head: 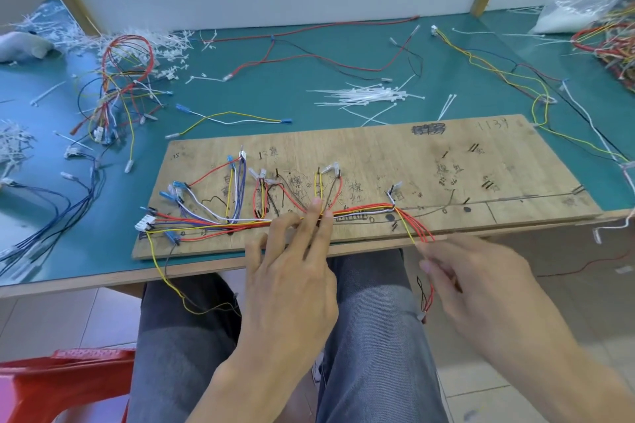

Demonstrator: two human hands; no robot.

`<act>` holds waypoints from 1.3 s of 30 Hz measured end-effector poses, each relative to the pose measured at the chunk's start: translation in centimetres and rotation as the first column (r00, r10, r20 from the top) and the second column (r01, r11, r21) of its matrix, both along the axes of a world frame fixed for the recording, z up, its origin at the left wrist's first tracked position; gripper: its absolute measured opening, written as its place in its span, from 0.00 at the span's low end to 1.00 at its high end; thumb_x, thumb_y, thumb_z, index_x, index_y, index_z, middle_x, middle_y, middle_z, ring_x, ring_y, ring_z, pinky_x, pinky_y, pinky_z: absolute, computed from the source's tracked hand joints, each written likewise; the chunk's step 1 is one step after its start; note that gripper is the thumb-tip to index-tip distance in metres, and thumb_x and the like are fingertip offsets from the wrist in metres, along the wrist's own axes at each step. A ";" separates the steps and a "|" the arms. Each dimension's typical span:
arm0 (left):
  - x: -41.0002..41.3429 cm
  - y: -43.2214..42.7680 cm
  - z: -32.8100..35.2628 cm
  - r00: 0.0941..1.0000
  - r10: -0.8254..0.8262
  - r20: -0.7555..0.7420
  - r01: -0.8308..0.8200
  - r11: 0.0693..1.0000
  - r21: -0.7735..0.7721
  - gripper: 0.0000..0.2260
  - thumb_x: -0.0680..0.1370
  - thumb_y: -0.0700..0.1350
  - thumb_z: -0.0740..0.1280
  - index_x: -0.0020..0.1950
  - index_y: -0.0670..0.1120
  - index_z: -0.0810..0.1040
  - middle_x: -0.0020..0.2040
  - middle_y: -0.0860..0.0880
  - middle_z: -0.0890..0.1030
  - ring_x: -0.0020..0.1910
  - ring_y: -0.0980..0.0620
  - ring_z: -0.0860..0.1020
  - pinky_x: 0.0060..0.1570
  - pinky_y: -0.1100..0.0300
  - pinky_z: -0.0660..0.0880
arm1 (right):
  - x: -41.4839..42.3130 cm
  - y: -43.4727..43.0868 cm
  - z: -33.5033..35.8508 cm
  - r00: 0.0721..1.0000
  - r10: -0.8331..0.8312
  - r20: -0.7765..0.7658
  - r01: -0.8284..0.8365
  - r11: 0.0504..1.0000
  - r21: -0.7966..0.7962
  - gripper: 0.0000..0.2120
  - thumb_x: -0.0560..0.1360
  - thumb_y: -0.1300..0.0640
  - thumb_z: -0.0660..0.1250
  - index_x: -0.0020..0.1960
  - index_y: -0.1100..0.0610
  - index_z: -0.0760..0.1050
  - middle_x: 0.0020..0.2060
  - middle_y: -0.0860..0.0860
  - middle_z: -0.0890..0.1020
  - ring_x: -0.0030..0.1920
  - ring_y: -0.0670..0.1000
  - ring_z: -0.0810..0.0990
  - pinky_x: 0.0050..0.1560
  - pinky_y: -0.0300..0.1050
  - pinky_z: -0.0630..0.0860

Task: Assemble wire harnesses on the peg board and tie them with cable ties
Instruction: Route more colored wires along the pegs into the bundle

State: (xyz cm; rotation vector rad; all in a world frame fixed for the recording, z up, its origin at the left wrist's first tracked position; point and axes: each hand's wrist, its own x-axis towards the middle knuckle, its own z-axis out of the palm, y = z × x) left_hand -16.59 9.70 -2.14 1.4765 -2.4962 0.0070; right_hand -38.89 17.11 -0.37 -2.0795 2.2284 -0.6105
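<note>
While left hand [292,278] presses straight-fingered on multicoloured wire bundle [360,210] | right hand [481,288] pinches red-yellow tail [421,232]

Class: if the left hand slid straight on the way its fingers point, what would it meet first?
The left hand's fingertips touch the bundle; beyond it, probably the yellow and red loops just ahead, then the white connector. Its height above the board is unclear.

Right half of the peg board [536,161] lies mostly open; wires [240,221] crowd its left; cable ties [367,96] lie beyond.
</note>
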 end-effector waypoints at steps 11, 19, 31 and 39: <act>-0.7 0.0 0.0 0.998 0.040 -0.048 -0.039 0.999 0.024 0.27 0.77 0.48 0.59 0.76 0.48 0.76 0.75 0.53 0.76 0.68 0.46 0.72 0.65 0.44 0.69 | -0.3 2.2 -2.4 0.974 -0.218 -0.057 0.225 0.945 0.237 0.15 0.79 0.37 0.67 0.43 0.46 0.74 0.32 0.43 0.83 0.40 0.54 0.83 0.39 0.50 0.78; -0.4 -0.2 0.3 0.999 0.028 -0.036 -0.028 1.000 -0.003 0.32 0.70 0.47 0.57 0.74 0.46 0.77 0.70 0.52 0.80 0.66 0.45 0.76 0.63 0.44 0.68 | 0.3 1.9 1.5 0.912 -0.243 -0.331 0.380 0.805 0.456 0.29 0.76 0.22 0.52 0.53 0.45 0.75 0.45 0.45 0.79 0.56 0.54 0.83 0.44 0.49 0.70; -0.4 -0.1 0.6 0.999 0.029 0.031 -0.028 1.000 -0.012 0.30 0.72 0.45 0.59 0.74 0.45 0.78 0.70 0.51 0.80 0.67 0.46 0.74 0.60 0.45 0.67 | 3.5 -6.4 1.2 0.982 -0.127 -0.140 0.144 0.982 0.122 0.16 0.86 0.44 0.57 0.67 0.49 0.78 0.63 0.46 0.73 0.62 0.52 0.67 0.58 0.46 0.73; -0.1 -0.1 0.2 0.999 0.007 0.049 -0.009 0.999 0.043 0.36 0.67 0.43 0.73 0.77 0.46 0.74 0.73 0.51 0.78 0.68 0.46 0.73 0.61 0.46 0.66 | 2.6 -4.4 -1.9 0.998 -0.045 -0.046 0.034 0.973 -0.227 0.08 0.80 0.58 0.72 0.57 0.59 0.85 0.55 0.51 0.82 0.53 0.55 0.77 0.47 0.49 0.80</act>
